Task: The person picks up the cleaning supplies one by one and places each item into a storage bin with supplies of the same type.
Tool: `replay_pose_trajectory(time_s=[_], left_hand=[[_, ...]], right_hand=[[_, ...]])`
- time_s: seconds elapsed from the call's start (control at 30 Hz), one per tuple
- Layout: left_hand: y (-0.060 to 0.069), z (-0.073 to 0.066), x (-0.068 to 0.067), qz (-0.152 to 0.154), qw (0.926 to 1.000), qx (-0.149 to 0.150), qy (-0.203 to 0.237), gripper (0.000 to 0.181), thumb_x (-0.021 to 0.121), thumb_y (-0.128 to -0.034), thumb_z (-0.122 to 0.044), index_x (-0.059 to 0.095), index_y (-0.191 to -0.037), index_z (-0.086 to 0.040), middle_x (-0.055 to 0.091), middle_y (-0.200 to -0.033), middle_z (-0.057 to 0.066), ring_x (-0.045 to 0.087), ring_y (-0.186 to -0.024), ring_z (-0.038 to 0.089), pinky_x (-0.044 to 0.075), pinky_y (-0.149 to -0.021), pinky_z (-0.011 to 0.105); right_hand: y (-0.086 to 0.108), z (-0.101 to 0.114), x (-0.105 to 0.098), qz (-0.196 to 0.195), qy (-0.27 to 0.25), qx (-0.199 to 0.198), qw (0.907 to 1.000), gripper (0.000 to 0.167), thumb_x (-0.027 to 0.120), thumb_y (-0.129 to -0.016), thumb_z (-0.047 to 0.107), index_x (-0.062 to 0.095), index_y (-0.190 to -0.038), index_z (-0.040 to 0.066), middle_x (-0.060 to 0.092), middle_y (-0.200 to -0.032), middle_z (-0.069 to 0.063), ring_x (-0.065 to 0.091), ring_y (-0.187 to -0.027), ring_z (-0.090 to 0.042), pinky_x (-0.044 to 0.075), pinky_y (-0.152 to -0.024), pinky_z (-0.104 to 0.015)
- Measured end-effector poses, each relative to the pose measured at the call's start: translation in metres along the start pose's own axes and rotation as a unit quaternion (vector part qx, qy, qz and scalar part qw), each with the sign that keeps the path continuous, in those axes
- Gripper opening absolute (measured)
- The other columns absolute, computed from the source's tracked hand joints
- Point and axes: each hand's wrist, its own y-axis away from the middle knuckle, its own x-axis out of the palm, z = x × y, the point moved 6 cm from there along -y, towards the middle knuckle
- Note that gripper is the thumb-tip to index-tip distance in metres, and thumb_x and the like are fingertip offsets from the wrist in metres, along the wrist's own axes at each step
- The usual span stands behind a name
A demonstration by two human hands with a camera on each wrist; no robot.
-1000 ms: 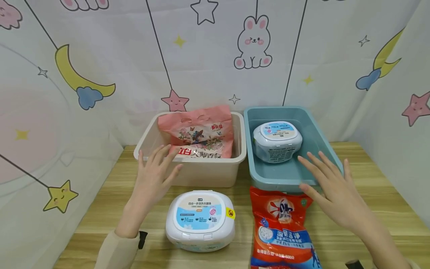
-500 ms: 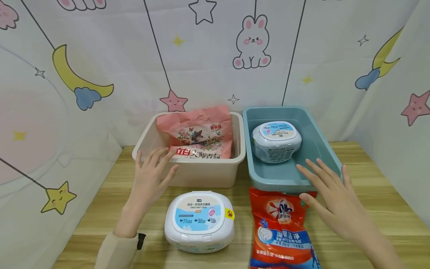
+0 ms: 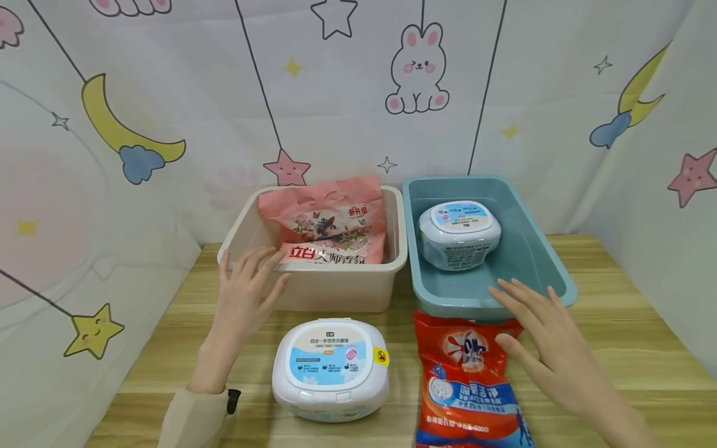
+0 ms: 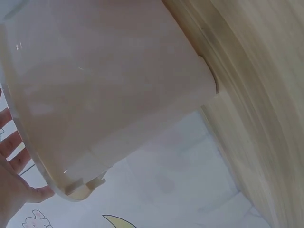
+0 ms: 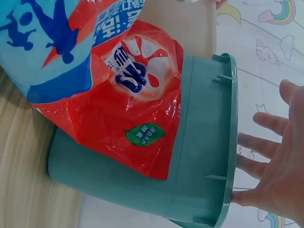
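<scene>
My left hand (image 3: 243,295) hovers by the front left rim of the cream bin (image 3: 336,292), fingers spread and holding nothing. Inside that bin stands a pink laundry detergent bag (image 3: 330,218). To the right, my right hand (image 3: 549,345) is held over the front of the blue-green bin (image 3: 546,261), fingers apart, nothing in them. In this bin sits a white lidded tub (image 3: 459,233). A second white tub (image 3: 330,370) with a blue label rests on the table between my arms. The red detergent bag (image 3: 467,379) stands before the blue-green bin, left of my right hand.
Both bins stand side by side at the back of the wooden table (image 3: 151,373). Behind them hangs a white curtain (image 3: 347,93) printed with rabbits, stars and moons, which also runs along both sides.
My right hand has moved slightly down and left, and its fingers have drawn closer together. My left hand has shifted a little leftward in view. The bags, tubs and bins stay put.
</scene>
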Motion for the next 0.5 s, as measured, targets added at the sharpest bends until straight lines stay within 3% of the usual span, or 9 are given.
replay_pose_trajectory(time_s=[0.1, 0.2, 0.5], left_hand=[[0.001, 0.002, 0.0, -0.009, 1.0, 0.003, -0.002, 0.04, 0.053, -0.0961, -0.039, 0.061, -0.125, -0.013, 0.061, -0.122, 0.016, 0.052, -0.118, 0.035, 0.02, -0.108, 0.071], [0.002, 0.004, -0.001, -0.02, 0.9997, 0.007, -0.008, 0.04, 0.065, -0.0868, -0.027, 0.062, -0.124, -0.013, 0.062, -0.119, 0.016, 0.054, -0.114, 0.036, 0.022, -0.106, 0.071], [0.005, 0.006, -0.002, -0.045, 0.999, 0.008, -0.003, 0.038, 0.07, -0.0822, -0.022, 0.064, -0.118, -0.013, 0.064, -0.115, 0.014, 0.055, -0.109, 0.035, 0.026, -0.105, 0.069]], right_hand=[[0.002, 0.002, 0.001, -0.018, -0.004, -0.015, 0.9997, 0.065, 0.069, -0.086, 0.023, 0.041, -0.146, 0.024, 0.042, -0.149, -0.008, 0.03, -0.141, -0.024, 0.003, -0.121, -0.054], [0.005, 0.004, 0.001, -0.035, -0.01, -0.028, 0.9989, 0.065, 0.069, -0.086, 0.021, 0.043, -0.145, 0.021, 0.042, -0.149, -0.007, 0.028, -0.142, -0.016, 0.005, -0.122, -0.052], [0.012, 0.009, -0.001, -0.068, -0.006, -0.072, 0.9951, 0.055, 0.065, -0.09, 0.03, 0.048, -0.141, 0.014, 0.046, -0.146, -0.007, 0.027, -0.143, -0.005, 0.005, -0.124, -0.032]])
